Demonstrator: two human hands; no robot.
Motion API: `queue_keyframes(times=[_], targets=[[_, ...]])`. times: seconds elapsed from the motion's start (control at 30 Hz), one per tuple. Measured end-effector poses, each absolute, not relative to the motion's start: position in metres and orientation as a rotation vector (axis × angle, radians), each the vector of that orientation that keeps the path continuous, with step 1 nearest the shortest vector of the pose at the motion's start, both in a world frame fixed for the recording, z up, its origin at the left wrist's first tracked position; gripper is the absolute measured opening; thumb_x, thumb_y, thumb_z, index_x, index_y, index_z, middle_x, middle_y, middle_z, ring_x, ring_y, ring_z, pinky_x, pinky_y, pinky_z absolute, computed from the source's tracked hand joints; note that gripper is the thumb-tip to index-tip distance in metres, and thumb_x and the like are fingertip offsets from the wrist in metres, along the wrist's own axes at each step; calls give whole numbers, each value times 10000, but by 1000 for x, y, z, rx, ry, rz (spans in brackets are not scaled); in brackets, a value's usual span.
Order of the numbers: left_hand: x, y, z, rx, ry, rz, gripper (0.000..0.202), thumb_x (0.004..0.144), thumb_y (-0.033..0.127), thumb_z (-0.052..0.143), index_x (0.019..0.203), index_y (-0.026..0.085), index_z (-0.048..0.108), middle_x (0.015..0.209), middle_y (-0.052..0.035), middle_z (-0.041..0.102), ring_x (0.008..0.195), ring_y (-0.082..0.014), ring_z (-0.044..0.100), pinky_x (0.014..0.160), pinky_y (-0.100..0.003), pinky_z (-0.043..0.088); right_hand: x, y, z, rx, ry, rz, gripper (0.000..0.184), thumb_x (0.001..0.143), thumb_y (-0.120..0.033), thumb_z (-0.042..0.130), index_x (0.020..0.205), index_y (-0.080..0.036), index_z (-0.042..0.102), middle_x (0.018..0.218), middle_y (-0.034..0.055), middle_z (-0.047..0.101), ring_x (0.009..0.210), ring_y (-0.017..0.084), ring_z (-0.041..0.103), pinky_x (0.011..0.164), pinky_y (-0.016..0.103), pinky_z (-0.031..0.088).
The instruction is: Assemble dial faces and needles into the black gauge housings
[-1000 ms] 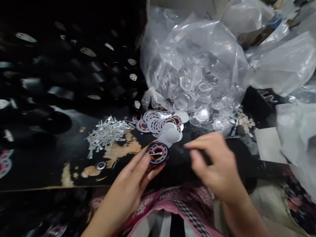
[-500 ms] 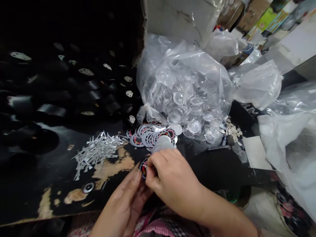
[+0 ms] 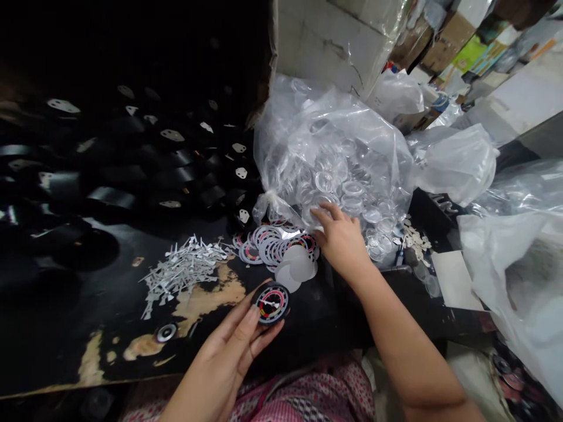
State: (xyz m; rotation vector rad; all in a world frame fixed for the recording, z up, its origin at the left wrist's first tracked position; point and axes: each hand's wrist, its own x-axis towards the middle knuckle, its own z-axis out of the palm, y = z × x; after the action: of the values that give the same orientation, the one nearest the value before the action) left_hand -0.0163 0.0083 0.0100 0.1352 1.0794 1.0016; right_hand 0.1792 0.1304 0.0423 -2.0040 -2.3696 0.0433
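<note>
1. Head view: the left hand (image 3: pixel 237 343) pinches the round dial (image 3: pixel 273 313) by its rim, near the middle, needle (image 3: pixel 269 303) facing up.
2. The right hand (image 3: pixel 343 241), fingers spread, is at the near side of the plastic bag (image 3: pixel 373 120) of clear covers (image 3: pixel 325 181); touching one, I cannot tell.
3. Best to grip the dial's edge only, off the needle, and covers by their rims.
4. Dial marks are too small to read; no brand is legible.
</note>
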Motion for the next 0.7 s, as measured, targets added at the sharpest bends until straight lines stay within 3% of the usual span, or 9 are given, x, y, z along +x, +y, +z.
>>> queue_keyframes(times=[0.07, 0.2, 0.3, 0.4, 0.5, 0.7], targets=[[-16, 9, 11, 131, 1082, 993, 442, 665, 418, 884, 1028, 186, 787, 1178, -120, 764, 1094, -319, 706, 868, -356, 630, 179, 130, 42, -1981, -2391, 9, 453, 937, -169, 479, 1378, -239, 552, 1440, 117, 538, 1112, 330, 612, 874, 478, 437], [-17, 10, 12, 114, 1101, 980, 490, 611, 442, 909, 1001, 173, 786, 1150, -132, 772, 1066, -329, 715, 857, -373, 634, 185, 131, 39, -1854, -2264, 104, 266, 951, -214, 504, 1162, -209, 665, 1292, 130, 606, 1070, 287, 617, 912, 463, 429], [-19, 8, 10, 118, 1086, 974, 490, 620, 449, 902, 1006, 171, 784, 1165, -137, 766, 1083, -341, 707, 878, -395, 627, 192, 131, 39, -1697, -1998, 308, 168, 907, -227, 556, 1021, -189, 673, 1231, 121, 606, 903, 207, 624, 889, 414, 458], [-19, 6, 7, 138, 1073, 985, 466, 695, 437, 860, 1075, 182, 770, 1188, -134, 758, 1096, -342, 703, 903, -419, 614, 194, 130, 40, -1594, -1780, 502, 109, 841, -212, 576, 935, -192, 628, 1027, 58, 646, 736, 149, 580, 779, 340, 478], [-20, 7, 8, 155, 1047, 997, 401, 745, 437, 823, 1066, 202, 773, 1176, -118, 763, 1058, -319, 721, 914, -410, 607, 194, 130, 41, -1581, -1629, 597, 90, 810, -230, 602, 895, -200, 596, 897, 15, 640, 694, 134, 552, 712, 302, 457], [-24, 14, 17, 134, 1036, 1013, 328, 730, 453, 828, 972, 235, 784, 1127, -77, 781, 1034, -300, 725, 920, -400, 604, 196, 125, 39, -1506, -1411, 709, 172, 858, -347, 621, 959, -210, 602, 870, -2, 652, 698, 123, 582, 657, 265, 456]])
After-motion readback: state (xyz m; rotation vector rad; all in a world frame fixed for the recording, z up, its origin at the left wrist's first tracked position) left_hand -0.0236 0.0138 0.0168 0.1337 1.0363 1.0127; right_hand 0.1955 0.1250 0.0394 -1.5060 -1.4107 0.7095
